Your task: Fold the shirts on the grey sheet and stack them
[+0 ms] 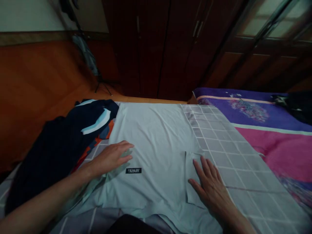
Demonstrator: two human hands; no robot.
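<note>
A pale T-shirt lies spread on the checked bed sheet, its hem toward the far edge and its neck near me. A small black label with light lettering shows on its front. The right-hand sleeve is folded inward over the body, and my right hand rests flat on it with fingers spread. Over the left side of the shirt is my left hand, thumb and fingers apart with nothing between them. Whether it touches the cloth I cannot tell. Part of the left sleeve is hidden under my left forearm.
Dark navy clothing with light blue and white trim is heaped at the left, orange cloth beneath it. Grey checked sheet extends rightward to a purple and pink bedspread. Dark wardrobe doors stand beyond the bed, beside a thin stand.
</note>
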